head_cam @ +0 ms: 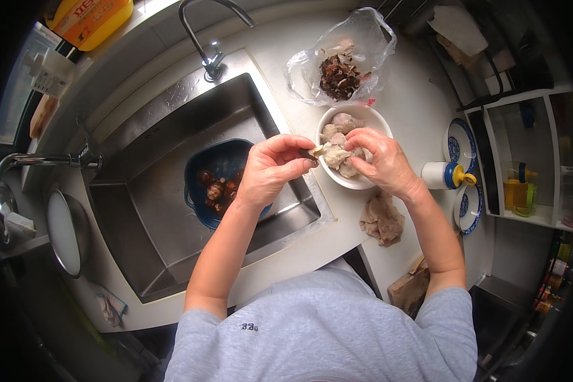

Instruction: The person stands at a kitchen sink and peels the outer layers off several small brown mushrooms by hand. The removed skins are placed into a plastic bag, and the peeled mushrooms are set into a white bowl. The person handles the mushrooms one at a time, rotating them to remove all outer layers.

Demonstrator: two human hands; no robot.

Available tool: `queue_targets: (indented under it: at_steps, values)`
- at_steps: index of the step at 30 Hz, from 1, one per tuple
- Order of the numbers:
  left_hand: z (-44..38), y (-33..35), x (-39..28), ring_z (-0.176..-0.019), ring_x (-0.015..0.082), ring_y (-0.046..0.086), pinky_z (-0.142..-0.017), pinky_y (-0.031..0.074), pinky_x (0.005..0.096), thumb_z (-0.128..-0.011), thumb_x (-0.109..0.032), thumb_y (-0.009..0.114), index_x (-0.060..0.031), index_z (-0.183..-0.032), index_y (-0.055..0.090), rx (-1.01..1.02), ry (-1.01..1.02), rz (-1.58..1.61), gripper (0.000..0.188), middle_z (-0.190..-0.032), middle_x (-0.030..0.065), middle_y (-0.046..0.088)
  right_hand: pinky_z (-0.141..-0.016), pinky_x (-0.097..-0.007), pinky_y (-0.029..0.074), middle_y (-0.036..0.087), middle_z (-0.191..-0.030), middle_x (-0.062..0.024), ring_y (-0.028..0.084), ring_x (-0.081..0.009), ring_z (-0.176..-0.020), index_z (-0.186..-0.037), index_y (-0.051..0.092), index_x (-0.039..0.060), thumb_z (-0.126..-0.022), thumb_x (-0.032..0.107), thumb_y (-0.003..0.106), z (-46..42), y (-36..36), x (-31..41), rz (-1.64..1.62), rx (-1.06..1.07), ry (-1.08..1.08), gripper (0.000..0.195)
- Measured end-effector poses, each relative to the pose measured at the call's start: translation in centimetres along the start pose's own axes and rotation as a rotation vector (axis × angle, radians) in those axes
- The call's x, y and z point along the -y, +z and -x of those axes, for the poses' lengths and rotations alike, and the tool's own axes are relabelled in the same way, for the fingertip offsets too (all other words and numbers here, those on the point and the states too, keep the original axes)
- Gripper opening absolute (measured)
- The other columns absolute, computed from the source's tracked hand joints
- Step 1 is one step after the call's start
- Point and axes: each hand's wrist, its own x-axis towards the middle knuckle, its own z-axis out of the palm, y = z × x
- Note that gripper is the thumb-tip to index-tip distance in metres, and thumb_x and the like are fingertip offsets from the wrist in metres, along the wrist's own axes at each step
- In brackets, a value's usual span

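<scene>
Over the rim of a white bowl (385, 120), both my hands are working on a pale, rough-surfaced tuber (335, 155), which looks like taro. My right hand (387, 157) holds this tuber between thumb and fingers. Between the thumb and forefinger of my left hand (273, 168) is a scrap of dark peel (308, 153), at the tuber's left end. Several peeled tubers (346, 122) lie in the bowl, partly hidden by my right hand. In the sink, a dark blue basin (196, 164) holds several brown, unpeeled tubers (215, 189); my left forearm covers part of it.
Behind the bowl, an open clear plastic bag (305, 71) contains dark peelings (339, 76). A crumpled brown cloth (383, 220) lies in front. The steel sink (138, 205) has a faucet (212, 64) behind. At right stand a white bottle (433, 175) and blue-patterned dishes (469, 210).
</scene>
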Motion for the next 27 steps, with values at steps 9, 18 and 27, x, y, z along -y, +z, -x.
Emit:
queue_targets:
  at_steps: [9,18,27]
  values:
    - [-0.4,3.2,-0.5,-0.081,0.0147,0.060,-0.071,0.048,0.0252,-0.070,0.014,0.058,-0.0025,-0.087,0.066,0.038,0.502,-0.811,0.025,-0.093,0.0073,0.064,-0.076,-0.0220,0.049,0.062,-0.089,-0.0018,0.059,-0.0079,-0.082,-0.103,0.060,0.0005,-0.081,0.008,0.068,0.9,0.5,2.1,-0.862,0.015,0.314,0.025]
    - [-0.2,4.0,0.0,-0.080,0.0168,0.061,-0.069,0.048,0.0257,-0.068,0.015,0.060,-0.0038,-0.085,0.066,-0.011,0.619,-0.969,0.026,-0.090,0.0069,0.063,-0.073,-0.0204,0.050,0.061,-0.088,-0.0014,0.060,-0.0072,-0.080,-0.096,0.060,0.0004,-0.081,0.007,0.067,1.1,1.7,1.8,-0.995,-0.073,0.354,0.018]
    - [-0.2,4.2,0.2,-0.081,0.0152,0.060,-0.071,0.048,0.0247,-0.070,0.015,0.060,-0.0027,-0.088,0.065,-0.024,0.608,-0.909,0.025,-0.092,0.0077,0.062,-0.071,-0.0198,0.050,0.063,-0.084,-0.0018,0.060,-0.0066,-0.077,-0.090,0.060,0.0002,-0.083,0.002,0.063,0.8,1.8,1.7,-1.157,-0.083,0.392,0.008]
